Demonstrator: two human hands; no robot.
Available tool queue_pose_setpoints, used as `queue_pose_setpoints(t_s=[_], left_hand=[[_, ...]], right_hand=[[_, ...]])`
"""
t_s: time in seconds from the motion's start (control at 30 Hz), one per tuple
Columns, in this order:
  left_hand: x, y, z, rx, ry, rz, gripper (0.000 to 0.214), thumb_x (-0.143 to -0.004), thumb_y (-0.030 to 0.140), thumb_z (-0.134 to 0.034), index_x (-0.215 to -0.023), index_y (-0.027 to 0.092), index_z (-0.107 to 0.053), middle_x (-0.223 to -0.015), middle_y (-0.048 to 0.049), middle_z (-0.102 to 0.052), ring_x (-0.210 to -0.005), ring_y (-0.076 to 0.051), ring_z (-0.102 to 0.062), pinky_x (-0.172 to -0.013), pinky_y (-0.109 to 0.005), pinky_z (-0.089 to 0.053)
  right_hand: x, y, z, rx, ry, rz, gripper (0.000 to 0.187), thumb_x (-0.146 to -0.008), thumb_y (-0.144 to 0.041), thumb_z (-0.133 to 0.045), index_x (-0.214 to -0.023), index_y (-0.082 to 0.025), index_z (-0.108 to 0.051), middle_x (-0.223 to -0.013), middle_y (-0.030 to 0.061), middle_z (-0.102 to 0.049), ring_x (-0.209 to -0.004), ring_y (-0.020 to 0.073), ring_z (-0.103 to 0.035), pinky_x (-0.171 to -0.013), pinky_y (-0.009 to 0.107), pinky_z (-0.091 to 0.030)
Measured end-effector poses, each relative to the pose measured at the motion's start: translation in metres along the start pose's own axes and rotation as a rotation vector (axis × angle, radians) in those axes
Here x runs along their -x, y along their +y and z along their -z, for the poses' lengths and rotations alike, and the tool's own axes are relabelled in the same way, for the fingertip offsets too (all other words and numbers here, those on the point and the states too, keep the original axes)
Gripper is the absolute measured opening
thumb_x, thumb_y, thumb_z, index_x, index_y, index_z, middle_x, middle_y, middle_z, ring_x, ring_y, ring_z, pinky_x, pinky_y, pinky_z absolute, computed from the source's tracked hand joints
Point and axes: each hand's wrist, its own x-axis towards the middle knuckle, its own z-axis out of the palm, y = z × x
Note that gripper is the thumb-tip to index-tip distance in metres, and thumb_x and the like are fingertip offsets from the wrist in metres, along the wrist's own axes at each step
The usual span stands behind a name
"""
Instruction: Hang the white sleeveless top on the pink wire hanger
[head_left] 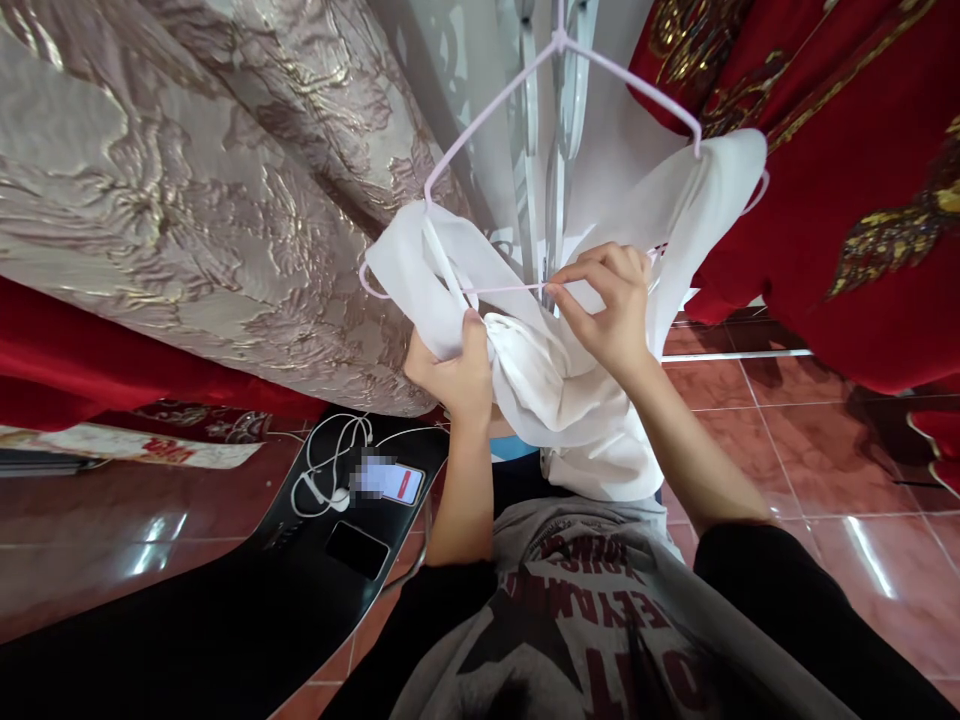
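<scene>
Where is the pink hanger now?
In the head view, the pink hanger is at upper centre, between the pale patterned fabric and red embroidered cloth, with white cloth draped on it.

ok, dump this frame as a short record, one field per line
left hand: gripping white cloth
right hand: fingers on lower bar of pink hanger
cloth: over both hanger ends, bunched between
left side: pale embossed fabric
right side: red fabric, gold decoration
black surface: lit phone, white earphones
</scene>
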Motion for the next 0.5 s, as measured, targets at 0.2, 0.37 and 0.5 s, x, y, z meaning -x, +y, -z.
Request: queue_pose_setpoints(t_s=[0.2, 0.37, 0.5], left_hand=[[-0.023, 0.039, -0.004, 0.31, -0.257, 0.324, 0.011, -0.079, 0.022, -0.076, -0.089, 0.02, -0.071, -0.072, 0.0007, -0.072, -0.072, -0.019, -0.073, -0.085, -0.036, -0.063], [-0.087, 0.062, 0.007, 0.74, -0.552, 0.526, 0.019, -0.087, 0.033, -0.076, -0.104, 0.023, -0.076, -0.108, -0.0031, -0.076, -0.101, -0.018, -0.073, -0.093, -0.026, -0.06], [-0.124, 0.039, 0.025, 0.69, -0.455, 0.503, 0.046, -0.111, 0.029, -0.028, -0.107, 0.022, -0.074, -0.129, 0.0006, -0.074, -0.117, -0.01, -0.069, -0.101, -0.023, -0.057]], right_hand=[[-0.005, 0.014, 0.005, 0.008, -0.014, 0.022, 0.042, -0.104, -0.06, -0.051, -0.099, -0.025, -0.075, -0.1, 0.0073, -0.064, -0.102, 0.025, -0.056, -0.106, 0.05, -0.038], [0.0, 0.011, 0.009, -0.008, 0.001, 0.024, 0.043, -0.103, -0.061, -0.053, -0.097, -0.025, -0.075, -0.099, 0.0066, -0.065, -0.1, 0.0238, -0.057, -0.105, 0.048, -0.038], [0.002, 0.008, 0.008, -0.003, 0.021, 0.016, 0.043, -0.104, -0.061, -0.051, -0.098, -0.026, -0.075, -0.099, 0.0069, -0.065, -0.1, 0.0242, -0.057, -0.106, 0.05, -0.039]])
